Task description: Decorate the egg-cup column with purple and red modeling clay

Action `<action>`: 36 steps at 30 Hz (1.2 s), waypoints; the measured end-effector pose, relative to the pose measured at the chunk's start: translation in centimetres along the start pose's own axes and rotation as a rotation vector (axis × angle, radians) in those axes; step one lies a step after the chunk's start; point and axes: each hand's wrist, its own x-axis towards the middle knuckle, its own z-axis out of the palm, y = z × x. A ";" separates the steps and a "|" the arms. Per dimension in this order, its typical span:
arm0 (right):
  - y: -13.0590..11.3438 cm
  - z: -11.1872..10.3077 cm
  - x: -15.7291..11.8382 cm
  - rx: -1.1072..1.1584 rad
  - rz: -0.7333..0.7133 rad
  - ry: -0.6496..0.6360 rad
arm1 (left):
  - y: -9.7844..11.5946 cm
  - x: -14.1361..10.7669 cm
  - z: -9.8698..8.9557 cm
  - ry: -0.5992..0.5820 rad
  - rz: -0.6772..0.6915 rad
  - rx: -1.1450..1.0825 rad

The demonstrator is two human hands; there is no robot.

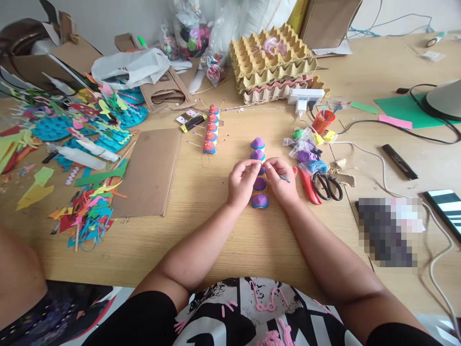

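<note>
While the purple-and-blue strip (260, 201) lies on the table (216, 245), the left hand (240, 182) and the right hand (284, 185) nearly meet above it

The left hand is closed to a pinch, thumb against fingertips; whether it has hold of anything is too small to tell. The right hand is curled nearly shut too, with a thin blue stick (284, 179) jutting from its fingers. Between and below them, the strip's purple-topped humps run away from the person in a row, the middle part partly hidden by the fingers.

Beyond the left hand stands a red-and-blue strip (210, 136) with thin pins sticking out at its sides. A flat cardboard sheet (147, 170) lies to its left, near a heap of coloured paper scraps (86, 211) and some white bottles (81, 156).

Just beside the right hand are a red-handled tool (309, 185) and black-handled scissors (327, 186), with small bags of coloured material (306, 154) behind them. Farther back are an orange-red cup (323, 122) and stacked egg trays (270, 57). A black marker (399, 162) lies to the right. Another person's bare arm (18, 274) shows at the left edge.
</note>
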 end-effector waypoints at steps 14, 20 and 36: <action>-0.2 -0.2 -0.1 -0.052 0.028 -0.024 | 0.6 0.0 0.3 0.032 -0.042 -0.042; -0.4 -0.2 -0.1 -0.077 0.022 -0.029 | 1.0 0.0 0.3 0.034 -0.048 0.015; -0.5 -0.2 0.1 -0.034 0.057 0.020 | 0.7 0.0 0.2 -0.015 -0.018 0.029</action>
